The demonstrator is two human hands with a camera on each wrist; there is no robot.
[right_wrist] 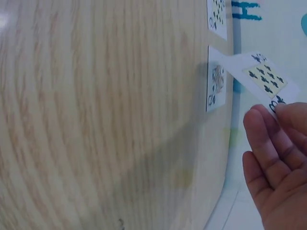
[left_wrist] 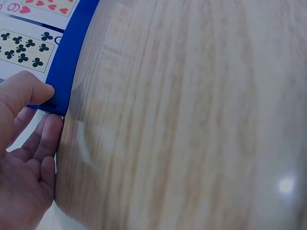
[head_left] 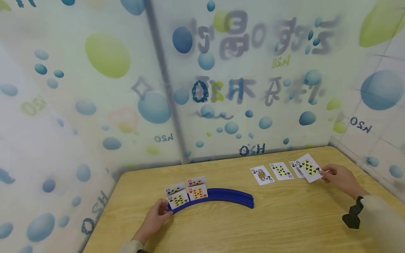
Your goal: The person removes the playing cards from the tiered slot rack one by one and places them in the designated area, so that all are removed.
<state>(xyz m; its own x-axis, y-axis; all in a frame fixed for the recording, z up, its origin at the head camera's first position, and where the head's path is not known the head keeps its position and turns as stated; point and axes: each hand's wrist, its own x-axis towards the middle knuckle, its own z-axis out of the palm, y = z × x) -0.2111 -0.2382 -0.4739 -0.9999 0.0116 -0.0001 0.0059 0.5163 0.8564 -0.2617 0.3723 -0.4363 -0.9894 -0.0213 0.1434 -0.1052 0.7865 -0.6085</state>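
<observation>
At its left end, my left hand (head_left: 155,218) grips a curved blue card holder (head_left: 232,194), thumb (left_wrist: 36,90) on top and fingers below. Two rows of playing cards stand in the holder's left part: a black-club card (head_left: 178,200) and a red-heart card (head_left: 198,193) in front, with a black-suited card (head_left: 174,189) and a heart card (head_left: 196,181) partly hidden behind. Over at the right, my right hand (head_left: 344,180) pinches the corner of an eight of clubs (right_wrist: 265,79) between thumb and fingers, tilted above the table and overlapping a face card (right_wrist: 217,79).
The face card lies on the wooden table (head_left: 221,228), beside a black-suited number card (head_left: 281,171) and another face card (head_left: 262,175) in a row near the back edge. A patterned curtain or wall covering (head_left: 221,133) rises behind the table.
</observation>
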